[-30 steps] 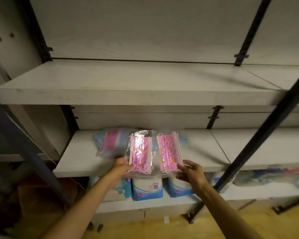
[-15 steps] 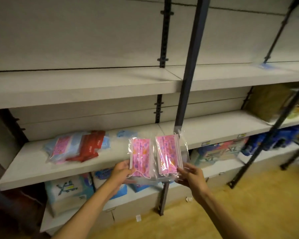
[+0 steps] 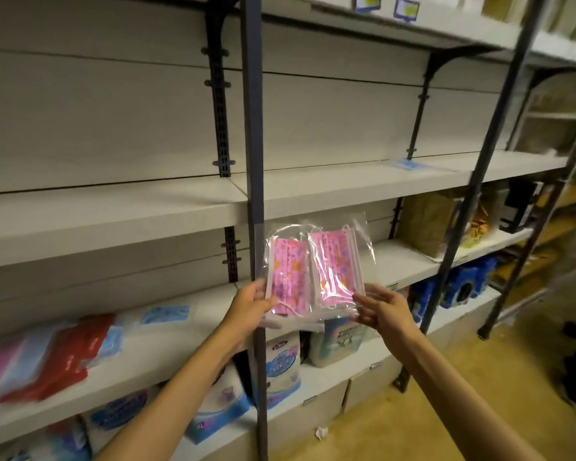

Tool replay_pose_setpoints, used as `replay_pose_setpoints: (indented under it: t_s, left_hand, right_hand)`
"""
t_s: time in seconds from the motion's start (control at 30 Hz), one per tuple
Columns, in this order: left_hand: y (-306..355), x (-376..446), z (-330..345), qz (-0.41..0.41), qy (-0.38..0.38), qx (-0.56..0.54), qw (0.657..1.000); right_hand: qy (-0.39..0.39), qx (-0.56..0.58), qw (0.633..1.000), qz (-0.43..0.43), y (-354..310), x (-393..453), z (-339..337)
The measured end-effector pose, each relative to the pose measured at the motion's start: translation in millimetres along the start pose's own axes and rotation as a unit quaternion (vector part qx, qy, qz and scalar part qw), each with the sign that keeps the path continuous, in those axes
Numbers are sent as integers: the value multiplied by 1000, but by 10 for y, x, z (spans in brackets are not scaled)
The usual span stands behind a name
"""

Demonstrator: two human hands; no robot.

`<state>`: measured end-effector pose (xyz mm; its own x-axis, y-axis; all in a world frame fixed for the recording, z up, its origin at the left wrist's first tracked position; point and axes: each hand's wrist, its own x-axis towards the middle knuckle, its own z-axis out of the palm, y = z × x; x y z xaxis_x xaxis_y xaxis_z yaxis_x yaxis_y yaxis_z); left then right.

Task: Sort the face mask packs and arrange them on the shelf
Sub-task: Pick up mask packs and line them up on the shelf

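Observation:
Two clear packs of pink patterned face masks are held up side by side in front of the shelving. My left hand pinches the lower left edge of the left pack. My right hand pinches the bottom right corner of the right pack. Both packs hover in the air before a dark upright post. On the lower shelf at the left lies a pile of red, pink and blue mask packs, with one blue pack apart from it.
The grey middle shelf runs across at chest height. Boxed and bagged goods fill the bottom shelf. Brown bags and dark boxes stand further right. A slanted dark post crosses on the right, above a yellow floor.
The view has swung right and upward along the shelving. Both packs have risen with my hands and moved away from the pile, which now lies at the far left.

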<state>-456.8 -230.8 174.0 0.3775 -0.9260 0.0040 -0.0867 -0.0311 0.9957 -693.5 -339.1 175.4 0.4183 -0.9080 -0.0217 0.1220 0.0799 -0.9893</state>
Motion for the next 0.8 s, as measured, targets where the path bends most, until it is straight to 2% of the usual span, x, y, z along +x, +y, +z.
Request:
replay_pose_setpoints:
  t_s: [0.2, 0.5, 0.63, 0.8]
  left_hand:
    - [436, 789, 526, 49, 6, 2, 999]
    - [1003, 1979, 1080, 88, 94, 16, 992]
    - [1193, 2377, 1232, 111, 146, 75, 980]
    - [1342, 2880, 1369, 119, 180, 87, 973]
  right_hand:
    - [7, 3, 1000, -26, -506, 841, -563]
    - [-22, -29, 996, -80, -1116, 2150, -1217]
    - [-34, -27, 996, -72, -1388, 2653, -1436]
    - [-38, -31, 998, -34, -1683, 3451, -1648]
